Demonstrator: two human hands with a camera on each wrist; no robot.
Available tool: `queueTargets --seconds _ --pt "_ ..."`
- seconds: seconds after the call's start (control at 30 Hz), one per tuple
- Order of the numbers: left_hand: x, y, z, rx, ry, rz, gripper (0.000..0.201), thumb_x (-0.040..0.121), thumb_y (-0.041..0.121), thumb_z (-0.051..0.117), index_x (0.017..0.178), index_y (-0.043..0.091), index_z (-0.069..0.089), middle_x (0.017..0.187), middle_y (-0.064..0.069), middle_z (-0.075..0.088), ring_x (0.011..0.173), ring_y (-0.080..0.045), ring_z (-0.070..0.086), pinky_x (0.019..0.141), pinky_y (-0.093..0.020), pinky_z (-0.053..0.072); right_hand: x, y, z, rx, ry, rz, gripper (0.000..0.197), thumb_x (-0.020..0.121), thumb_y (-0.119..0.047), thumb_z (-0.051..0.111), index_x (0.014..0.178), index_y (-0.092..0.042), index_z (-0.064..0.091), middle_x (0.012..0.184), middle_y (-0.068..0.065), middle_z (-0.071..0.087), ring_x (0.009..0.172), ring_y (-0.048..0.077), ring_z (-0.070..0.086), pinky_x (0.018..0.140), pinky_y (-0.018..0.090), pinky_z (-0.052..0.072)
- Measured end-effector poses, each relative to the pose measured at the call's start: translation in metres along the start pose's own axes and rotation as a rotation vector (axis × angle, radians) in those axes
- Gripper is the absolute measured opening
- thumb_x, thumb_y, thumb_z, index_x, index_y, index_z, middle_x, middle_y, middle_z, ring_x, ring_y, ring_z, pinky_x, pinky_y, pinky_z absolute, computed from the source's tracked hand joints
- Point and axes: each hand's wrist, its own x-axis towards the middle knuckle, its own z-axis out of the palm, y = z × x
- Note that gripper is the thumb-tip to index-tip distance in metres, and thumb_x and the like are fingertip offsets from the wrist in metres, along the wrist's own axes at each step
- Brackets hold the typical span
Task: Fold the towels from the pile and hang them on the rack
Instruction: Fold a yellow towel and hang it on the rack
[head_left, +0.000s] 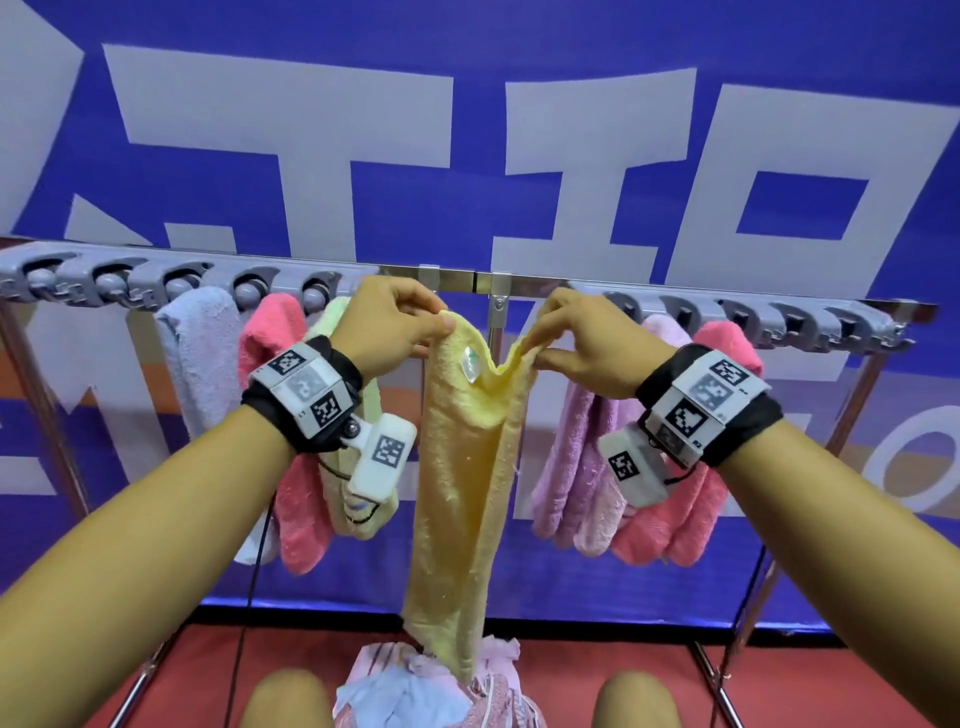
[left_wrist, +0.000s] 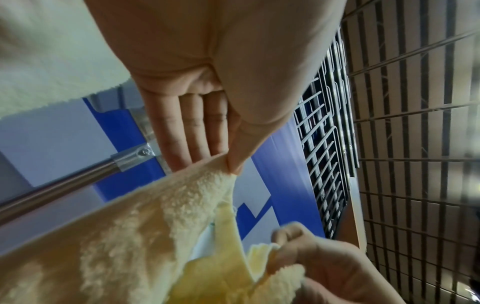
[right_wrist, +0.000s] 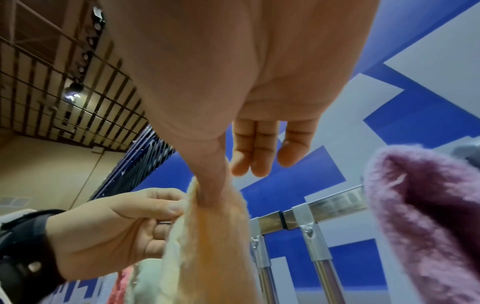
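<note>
- Yellow terry: the towel (head_left: 462, 467) hangs at the centre of the head view, in front of the rack (head_left: 447, 278), its lower end just above the pile (head_left: 415, 686) at the bottom edge.
- The left hand (head_left: 387, 325) pinches one top corner between thumb and forefinger; the right hand (head_left: 582, 338) pinches the other, its remaining fingers straight.
- It looks soft, light and limp, sagging between the grips, so it likely folds easily but will not hold a shape.
- Corners and top hem seem the best holds; a label (head_left: 471, 364) marks the inner face.
</note>
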Motion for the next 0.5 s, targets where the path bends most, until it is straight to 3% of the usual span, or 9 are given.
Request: queueTargets --seconds 0.07,0.13,0.2,0.27,0.33,0.37,0.43,0.5 --pt "-0.001 0.002 0.011 0.002 -0.035 -0.002 0.007 0.084 0.003 0.075 0.085 0.003 0.068 0.084 -0.025 0.067 0.076 -0.024 0.069 0.071 -0.038 0.062 0.001 -0.008 0.000 0.005 -0.053 -0.018 0.010 0.089 -0.027 0.070 0.085 -0.019 0.075 0.109 -0.003 0.056 0.093 0.005 0.049 0.078 0.006 0.035" --pt "-0.002 0.001 0.019 0.025 -0.052 0.003 0.009 0.084 0.003 0.075 0.082 0.006 0.067 0.083 -0.027 0.066 0.076 -0.024 0.068 0.071 -0.037 0.062 0.001 -0.014 0.001 0.074 -0.055 -0.007 0.015 0.089 -0.026 0.069 0.075 -0.019 0.071 0.118 -0.005 0.059 0.091 -0.001 0.051 0.074 0.002 0.034" --pt "-0.001 -0.001 0.023 0.024 -0.044 -0.001 0.008 0.084 0.004 0.074 0.082 0.005 0.067 0.085 -0.029 0.066 0.076 -0.023 0.068 0.068 -0.034 0.061 -0.001 -0.017 0.003 0.228 0.006 0.002 0.020 0.086 -0.024 0.071 0.066 -0.026 0.066 0.115 -0.006 0.066 0.089 -0.004 0.058 0.074 0.006 0.039" --pt "-0.002 -0.002 0.024 -0.013 -0.031 -0.020 0.008 0.084 0.004 0.075 0.087 0.002 0.068 0.088 -0.030 0.067 0.076 -0.023 0.069 0.065 -0.030 0.060 -0.004 -0.018 0.006 0.407 0.094 0.000 0.016 0.081 -0.024 0.069 0.066 -0.028 0.066 0.106 -0.002 0.072 0.089 0.002 0.065 0.078 0.019 0.049" --pt "-0.004 -0.001 0.024 -0.066 -0.047 -0.035 0.013 0.084 0.004 0.075 0.092 -0.003 0.068 0.089 -0.028 0.069 0.075 -0.020 0.071 0.063 -0.027 0.058 -0.006 -0.018 0.009 0.583 0.142 0.012 0.009 0.081 -0.023 0.068 0.074 -0.018 0.071 0.098 0.008 0.074 0.090 0.020 0.069 0.081 0.032 0.053" --pt "-0.005 0.000 0.024 -0.099 -0.066 -0.039 0.014 0.084 0.003 0.074 0.094 -0.004 0.067 0.088 -0.026 0.070 0.074 -0.019 0.071 0.062 -0.026 0.058 -0.006 -0.017 0.011 0.622 0.153 0.010 0.015 0.083 -0.023 0.068 0.079 -0.008 0.070 0.094 0.013 0.073 0.086 0.026 0.068 0.077 0.037 0.054" --pt "-0.007 0.003 0.025 -0.162 -0.106 -0.043 0.014 0.084 0.001 0.074 0.094 -0.003 0.066 0.085 -0.020 0.071 0.073 -0.017 0.072 0.063 -0.025 0.058 -0.004 -0.015 0.014 0.586 0.163 -0.016 0.025 0.088 -0.021 0.066 0.080 0.002 0.062 0.079 0.008 0.066 0.071 0.018 0.060 0.066 0.032 0.048" --pt "-0.010 0.005 0.027 -0.210 -0.141 -0.043 0.012 0.083 0.001 0.074 0.092 -0.001 0.067 0.081 -0.012 0.073 0.075 -0.017 0.073 0.065 -0.026 0.058 -0.003 -0.015 0.017 0.489 0.162 -0.047 0.024 0.090 -0.025 0.065 0.079 -0.004 0.063 0.072 0.000 0.059 0.066 0.008 0.050 0.063 0.023 0.042"
